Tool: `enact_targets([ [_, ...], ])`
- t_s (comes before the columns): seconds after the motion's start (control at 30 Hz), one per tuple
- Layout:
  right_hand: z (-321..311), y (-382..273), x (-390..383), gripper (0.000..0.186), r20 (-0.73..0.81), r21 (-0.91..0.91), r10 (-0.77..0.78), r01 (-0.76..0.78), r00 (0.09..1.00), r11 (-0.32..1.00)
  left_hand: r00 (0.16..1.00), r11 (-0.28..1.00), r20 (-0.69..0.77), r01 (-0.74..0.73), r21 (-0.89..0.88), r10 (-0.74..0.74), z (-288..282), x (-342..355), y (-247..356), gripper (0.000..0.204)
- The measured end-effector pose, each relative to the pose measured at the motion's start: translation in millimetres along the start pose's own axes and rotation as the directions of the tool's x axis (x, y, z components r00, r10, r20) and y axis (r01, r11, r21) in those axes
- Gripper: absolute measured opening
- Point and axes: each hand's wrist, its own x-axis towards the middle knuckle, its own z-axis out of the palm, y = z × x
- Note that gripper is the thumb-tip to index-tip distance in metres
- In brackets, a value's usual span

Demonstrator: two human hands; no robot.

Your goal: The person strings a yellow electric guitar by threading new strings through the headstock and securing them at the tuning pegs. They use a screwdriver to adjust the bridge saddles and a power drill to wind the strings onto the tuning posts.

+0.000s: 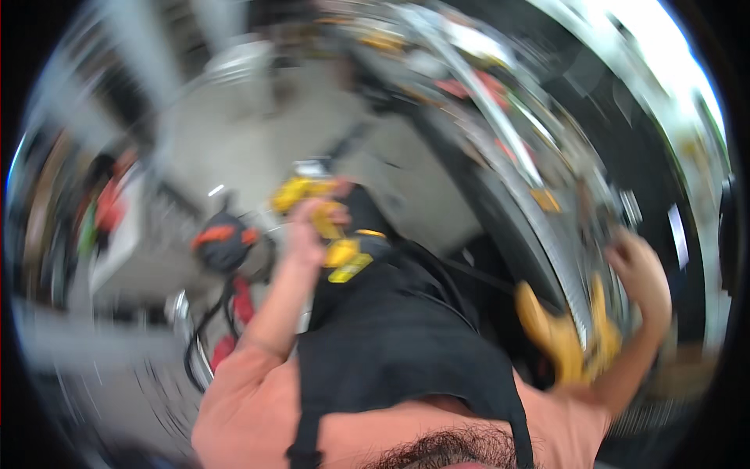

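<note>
Grey floor spreads before the person, and along the right side runs a long worktop, crowded with blurred things. In front of the black apron, a yellow tool is in the left hand, its fingers closed around it. The right hand is at the worktop; whether its fingers hold something, I cannot tell. Leftward is a dark, rounded object with orange parts.
</note>
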Motion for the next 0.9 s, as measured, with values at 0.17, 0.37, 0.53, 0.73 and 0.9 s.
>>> enact_targets([
  [0.17,38,28,-75,0.018,0.187,0.060,0.254,-0.270,0.949,0.961,0.979,0.985,0.187,0.053,0.165,-0.084,3,88,-37,0.059],
  [0.37,87,-3,-113,0.009,0.027,-0.028,0.242,-0.241,0.970,0.970,0.934,0.939,0.310,0.067,0.336,-0.178,47,148,-48,0.064],
  [0.53,116,-17,-108,0.003,0.116,-0.301,0.198,-0.156,0.973,0.941,0.920,0.933,0.372,-0.020,0.358,-0.123,62,166,-32,0.069],
  [0.73,117,-22,-72,0.006,0.368,-0.343,0.264,-0.134,0.892,0.930,0.939,0.905,0.344,-0.128,0.406,-0.022,58,172,-11,0.070],
  [0.9,95,-59,-11,0.013,0.306,0.087,0.106,-0.139,0.946,0.986,0.976,0.860,0.200,-0.169,0.482,0.080,31,163,11,0.061],
])
